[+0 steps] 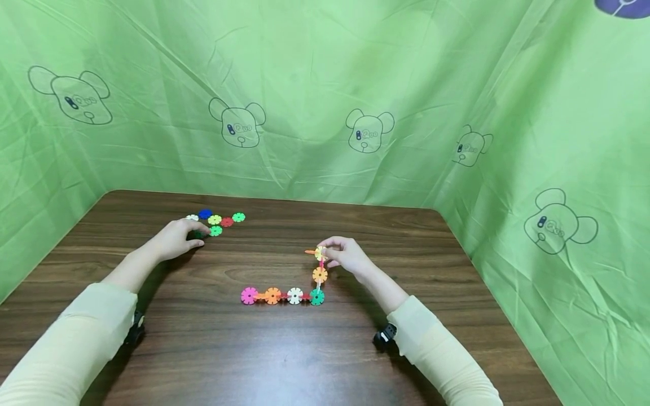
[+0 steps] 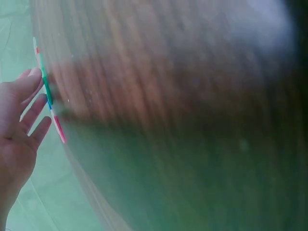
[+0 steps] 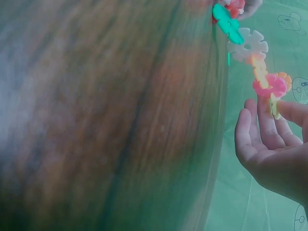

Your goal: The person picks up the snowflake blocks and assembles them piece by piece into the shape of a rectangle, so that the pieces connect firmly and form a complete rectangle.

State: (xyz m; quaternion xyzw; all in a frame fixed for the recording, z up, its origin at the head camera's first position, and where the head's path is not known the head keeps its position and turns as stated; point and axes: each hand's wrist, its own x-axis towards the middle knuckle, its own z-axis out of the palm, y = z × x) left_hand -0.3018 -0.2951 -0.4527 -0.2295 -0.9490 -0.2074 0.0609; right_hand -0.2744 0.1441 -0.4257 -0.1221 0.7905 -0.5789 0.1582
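Observation:
On the wooden table lies an L-shaped chain of slotted plastic snowflake discs, joined edge to edge in pink, orange, red, white and green. My right hand pinches the yellow snowflake disc at its far end between thumb and fingers. From that disc an orange disc sticks out to the left, seen edge-on. My left hand reaches over the loose discs at the back left, its fingertips at a dark green disc that they partly hide. In the left wrist view its fingers are spread and relaxed beside the discs.
Around the left fingertips lie loose snowflake discs: blue, yellow, red, light green and a partly hidden white one. Green cloth printed with bear heads hangs behind the table and along its sides.

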